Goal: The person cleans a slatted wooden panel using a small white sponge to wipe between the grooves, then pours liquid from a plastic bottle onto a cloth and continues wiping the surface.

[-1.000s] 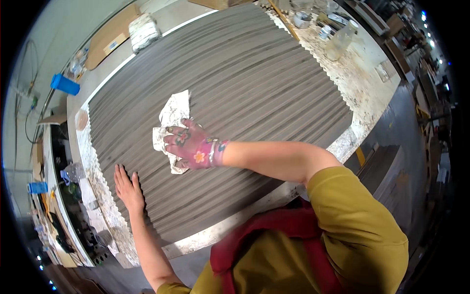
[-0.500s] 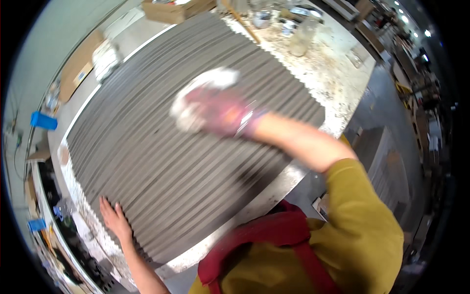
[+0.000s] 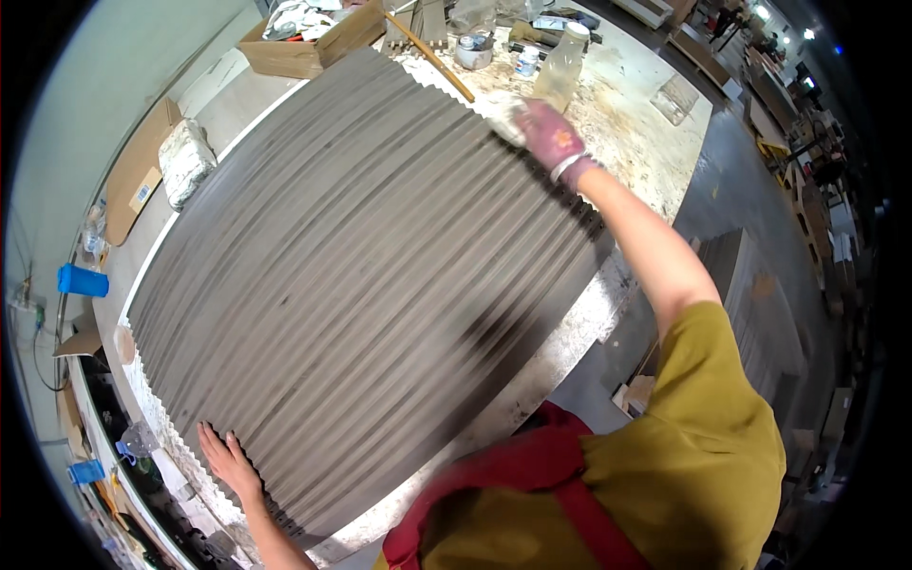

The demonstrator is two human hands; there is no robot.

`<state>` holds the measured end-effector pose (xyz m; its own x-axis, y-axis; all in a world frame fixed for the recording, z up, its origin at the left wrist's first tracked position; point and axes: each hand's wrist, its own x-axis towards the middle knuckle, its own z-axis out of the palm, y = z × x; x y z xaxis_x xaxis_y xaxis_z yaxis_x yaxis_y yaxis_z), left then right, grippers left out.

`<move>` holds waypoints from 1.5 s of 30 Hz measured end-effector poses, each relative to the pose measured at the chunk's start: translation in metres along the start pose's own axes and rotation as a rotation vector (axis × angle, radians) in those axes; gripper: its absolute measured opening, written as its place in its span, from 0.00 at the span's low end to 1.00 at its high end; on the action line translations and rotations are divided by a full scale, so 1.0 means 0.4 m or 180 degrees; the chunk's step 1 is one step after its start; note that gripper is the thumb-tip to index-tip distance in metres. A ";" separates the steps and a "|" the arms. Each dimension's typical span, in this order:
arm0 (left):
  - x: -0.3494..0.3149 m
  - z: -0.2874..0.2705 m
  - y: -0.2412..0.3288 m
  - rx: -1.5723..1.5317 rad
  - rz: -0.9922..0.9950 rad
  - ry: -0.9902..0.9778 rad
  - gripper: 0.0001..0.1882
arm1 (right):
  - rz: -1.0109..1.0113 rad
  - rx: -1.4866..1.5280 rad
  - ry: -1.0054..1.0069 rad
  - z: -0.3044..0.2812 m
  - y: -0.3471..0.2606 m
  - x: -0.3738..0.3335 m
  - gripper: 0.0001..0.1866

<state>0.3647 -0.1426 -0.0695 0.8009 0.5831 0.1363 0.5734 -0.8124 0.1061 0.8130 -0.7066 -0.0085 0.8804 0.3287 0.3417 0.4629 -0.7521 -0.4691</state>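
A large grey-brown panel [image 3: 313, 247] with ridges running along it lies across the worktable [image 3: 622, 142]. At its far right edge my right hand [image 3: 554, 141], in a purple knit glove, is closed on a white cloth [image 3: 503, 116] that touches the ridged surface. My left hand [image 3: 228, 465] is bare and rests flat on the panel's near left edge, its fingers stretched out.
Beyond the panel stand a clear bottle [image 3: 560, 68], a small white jar [image 3: 527, 61], a grey tub [image 3: 473, 51] and a wooden stick [image 3: 432, 59]. A cardboard box [image 3: 313, 46] sits at the back, a white wrapped bundle [image 3: 187, 161] at the left. Stacked boards [image 3: 741, 294] lie lower right.
My right hand has swept the cloth from the panel's middle to its far right edge. The left hand stays flat at the near left edge; the view has shifted slightly.
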 end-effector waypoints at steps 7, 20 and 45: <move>-0.021 0.001 -0.037 -0.0034 0.0071 0.0044 0.30 | -0.2543 -0.0424 -0.0899 0.178 -0.166 -0.176 0.23; -0.009 -0.021 0.034 0.0021 -0.0287 -0.0047 0.30 | -0.3134 0.0353 -0.1285 0.482 -0.795 -0.141 0.26; -0.006 -0.014 0.007 0.0041 -0.0070 -0.0040 0.30 | -0.2514 -0.0171 -0.1023 0.393 -0.451 -0.102 0.23</move>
<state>0.3633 -0.1461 -0.0641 0.7901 0.6007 0.1218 0.5929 -0.7995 0.0963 0.7098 -0.4945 -0.0660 0.2917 0.9080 0.3008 0.9548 -0.2575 -0.1485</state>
